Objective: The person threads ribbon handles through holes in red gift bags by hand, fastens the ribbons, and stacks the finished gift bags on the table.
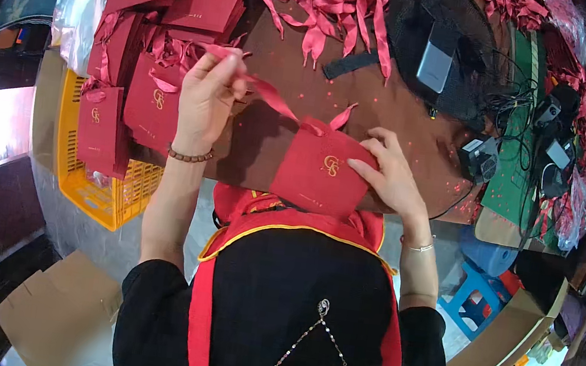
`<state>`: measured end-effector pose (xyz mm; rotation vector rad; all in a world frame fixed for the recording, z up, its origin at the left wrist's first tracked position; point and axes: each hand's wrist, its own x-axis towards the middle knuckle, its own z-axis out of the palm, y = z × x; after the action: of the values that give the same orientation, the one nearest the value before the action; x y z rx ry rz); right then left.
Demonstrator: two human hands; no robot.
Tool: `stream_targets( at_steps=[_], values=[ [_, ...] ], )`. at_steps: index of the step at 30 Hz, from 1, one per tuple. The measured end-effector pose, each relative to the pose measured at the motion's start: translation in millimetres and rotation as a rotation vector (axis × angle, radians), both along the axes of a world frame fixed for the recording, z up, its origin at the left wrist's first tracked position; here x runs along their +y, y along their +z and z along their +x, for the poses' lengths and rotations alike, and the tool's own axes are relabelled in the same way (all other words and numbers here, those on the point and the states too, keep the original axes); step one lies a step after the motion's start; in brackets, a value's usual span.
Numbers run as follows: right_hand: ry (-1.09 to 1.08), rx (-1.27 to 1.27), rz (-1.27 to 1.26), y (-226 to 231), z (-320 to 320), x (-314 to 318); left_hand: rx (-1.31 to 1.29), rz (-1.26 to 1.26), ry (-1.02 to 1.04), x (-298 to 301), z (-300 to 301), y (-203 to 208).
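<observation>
A small red paper gift bag [309,174] with a gold emblem lies tilted at the near edge of the brown table. My right hand [391,173] grips its right side, thumb on the front face and the other fingers out of sight behind. From the bag's top a red ribbon [274,99] stretches up to the left, its end pinched between the fingers of my left hand [210,92]. A short ribbon tail [343,117] stands up from the bag's top edge. Left of and behind my left hand are stacked red bags [157,97] with ribbons on them.
A heap of loose red ribbons [321,11] covers the table's far middle. Toward the right lie a silver power bank or phone [436,58], a black device [479,158] and tangled cables. A yellow crate [87,191] stands below the left edge; a blue stool [475,297] stands lower right.
</observation>
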<state>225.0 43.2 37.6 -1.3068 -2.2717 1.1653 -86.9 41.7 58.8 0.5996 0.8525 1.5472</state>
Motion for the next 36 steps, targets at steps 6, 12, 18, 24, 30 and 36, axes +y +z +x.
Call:
stream_targets(
  at_steps=[6,12,18,24,30,36],
  values=[
    [-0.091,-0.039,-0.007,4.3,-17.6,-3.9,0.389,0.207,0.213,9.6,25.4,11.4],
    [-0.161,-0.003,0.099,-6.9,-30.1,-12.5,0.939,-0.071,-0.549,12.4,78.2,11.0],
    [-0.201,0.115,-0.02,-2.6,-15.4,-18.0,1.114,0.205,-0.62,9.1,91.4,-42.2],
    [-0.12,0.155,-0.143,-1.2,-2.4,-13.3,0.983,0.078,-0.729,16.6,85.9,-44.9],
    [-0.304,0.303,-0.636,-9.0,1.1,-10.6,0.817,-0.112,-0.488,12.6,79.5,-31.8],
    [-0.31,0.362,-0.745,-15.8,1.7,-9.5,1.188,0.02,-0.502,-13.9,86.3,-17.4]
  ],
)
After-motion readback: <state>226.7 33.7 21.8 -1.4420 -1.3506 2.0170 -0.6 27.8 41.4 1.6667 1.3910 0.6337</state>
